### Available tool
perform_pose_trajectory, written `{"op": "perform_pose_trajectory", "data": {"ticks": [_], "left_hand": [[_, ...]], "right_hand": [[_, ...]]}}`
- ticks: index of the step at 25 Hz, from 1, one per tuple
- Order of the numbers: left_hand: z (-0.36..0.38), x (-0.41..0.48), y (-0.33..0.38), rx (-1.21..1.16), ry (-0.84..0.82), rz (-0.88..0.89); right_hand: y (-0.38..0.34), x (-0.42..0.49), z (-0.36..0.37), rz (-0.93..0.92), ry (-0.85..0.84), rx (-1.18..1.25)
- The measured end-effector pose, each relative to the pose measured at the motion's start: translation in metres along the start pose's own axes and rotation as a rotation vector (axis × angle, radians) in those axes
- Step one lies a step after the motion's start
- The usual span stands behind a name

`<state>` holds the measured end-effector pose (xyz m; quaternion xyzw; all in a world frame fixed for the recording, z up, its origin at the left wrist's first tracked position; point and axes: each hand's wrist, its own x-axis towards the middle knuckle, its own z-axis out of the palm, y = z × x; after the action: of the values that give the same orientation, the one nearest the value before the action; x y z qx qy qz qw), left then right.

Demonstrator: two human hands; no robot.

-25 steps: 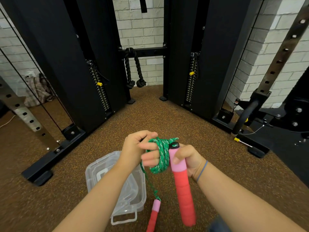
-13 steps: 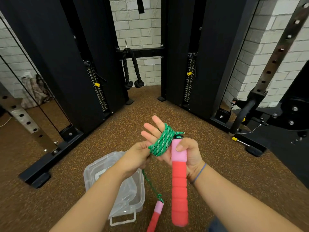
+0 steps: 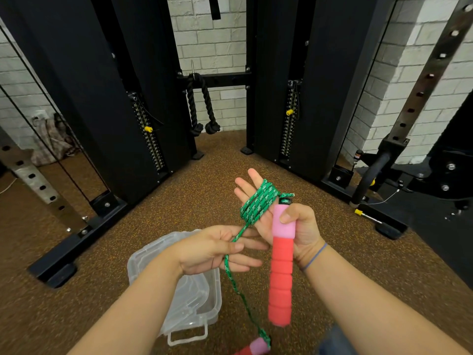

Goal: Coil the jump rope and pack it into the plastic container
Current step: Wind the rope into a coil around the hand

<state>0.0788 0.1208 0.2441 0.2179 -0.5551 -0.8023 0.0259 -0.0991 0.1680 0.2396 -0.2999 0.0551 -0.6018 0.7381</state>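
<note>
The green jump rope (image 3: pixel 258 202) is wound in several turns around the fingers of my right hand (image 3: pixel 294 224). That hand's thumb pins the pink and red foam handle (image 3: pixel 281 265), which hangs downward. My left hand (image 3: pixel 217 249) holds the loose strand of rope between its fingers just below the coil. From there the strand drops to the second pink and red handle (image 3: pixel 256 347) at the bottom edge. A clear plastic container (image 3: pixel 189 293) with its lid on sits on the floor under my left forearm.
Brown speckled rubber floor (image 3: pixel 204 196) all around. Black cable machine columns (image 3: pixel 107 98) stand ahead, with a black tricep rope (image 3: pixel 202 108) hanging between them. A perforated rack upright (image 3: pixel 33 175) is at the left and another rack with a bar (image 3: pixel 371 175) at the right.
My left hand has dropped from the top of the coil to below it, drawing the strand down. My right hand's fingers have straightened and lifted, showing the wound coil.
</note>
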Motion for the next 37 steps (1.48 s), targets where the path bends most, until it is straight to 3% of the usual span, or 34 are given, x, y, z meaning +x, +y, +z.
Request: {"op": "perform_pose_trajectory", "data": {"ticks": [4, 8, 14, 18, 22, 26, 32, 37], "left_hand": [[-0.002, -0.008, 0.005, -0.001, -0.035, -0.041], [0.000, -0.017, 0.013, 0.043, 0.045, -0.028], [0.001, -0.012, 0.012, 0.169, 0.222, 0.020], [0.003, -0.008, 0.009, 0.243, 0.207, -0.007], [0.007, -0.006, 0.010, 0.319, 0.212, 0.017], [0.005, -0.006, 0.011, 0.320, 0.236, 0.078], [0.006, -0.002, 0.008, 0.455, 0.390, 0.172], [0.006, 0.004, 0.008, 0.530, 0.574, 0.238]], "right_hand": [[-0.008, -0.003, -0.003, -0.027, 0.058, -0.030], [-0.018, -0.007, -0.011, 0.009, 0.149, -0.161], [-0.011, -0.010, -0.014, 0.274, 0.187, -0.696], [-0.005, -0.010, -0.018, 0.484, 0.241, -0.971], [-0.003, -0.011, -0.010, 0.637, 0.136, -1.270], [-0.001, -0.011, -0.014, 0.764, 0.134, -1.504], [0.003, -0.012, -0.008, 0.866, -0.060, -1.522], [-0.002, -0.010, -0.005, 0.792, -0.172, -1.366]]}}
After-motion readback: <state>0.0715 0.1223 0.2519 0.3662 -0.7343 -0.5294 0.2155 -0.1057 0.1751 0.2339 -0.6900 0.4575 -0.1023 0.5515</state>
